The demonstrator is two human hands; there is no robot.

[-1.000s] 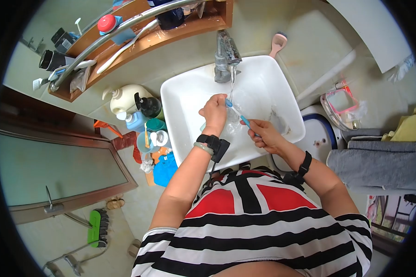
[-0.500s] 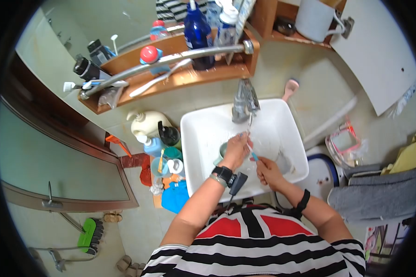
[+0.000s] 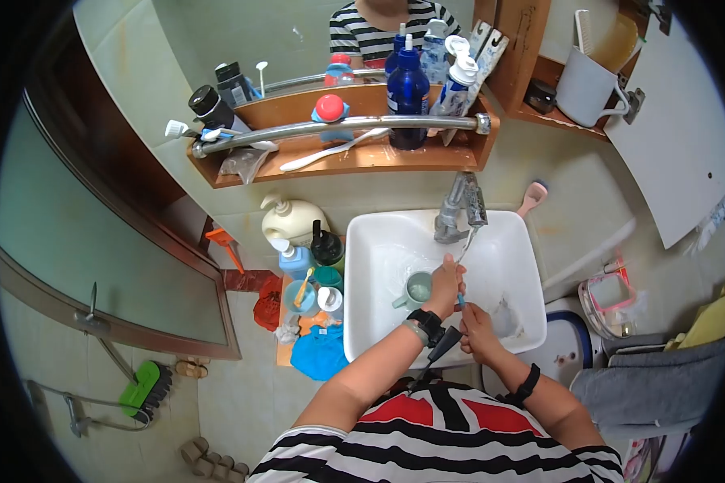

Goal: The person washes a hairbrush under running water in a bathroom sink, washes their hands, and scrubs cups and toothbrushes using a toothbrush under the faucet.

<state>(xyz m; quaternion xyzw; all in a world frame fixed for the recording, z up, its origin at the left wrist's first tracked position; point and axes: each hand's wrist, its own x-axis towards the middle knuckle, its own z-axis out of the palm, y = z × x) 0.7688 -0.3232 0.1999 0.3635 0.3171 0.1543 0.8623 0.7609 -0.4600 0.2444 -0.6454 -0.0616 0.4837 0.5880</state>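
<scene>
White and smooth, the sink [image 3: 362,282] stands before us beneath a metal faucet [image 3: 449,224], from which we see a thin stream running. Over it our right hand [image 3: 479,332] pinches a slim blue handle [image 3: 461,299], which rises toward our left hand [image 3: 445,288]; those fingers curl near its upper end, but we cannot tell whether they grip it. Just beside them, a pale green mug [image 3: 418,276] sits in the sink. Around us, pale tiled wall carries a wooden shelf [image 3: 350,167] below a mirror [image 3: 250,36], pump bottles crowd the sink's left side, and a frosted door [image 3: 113,258] stands further left.
</scene>
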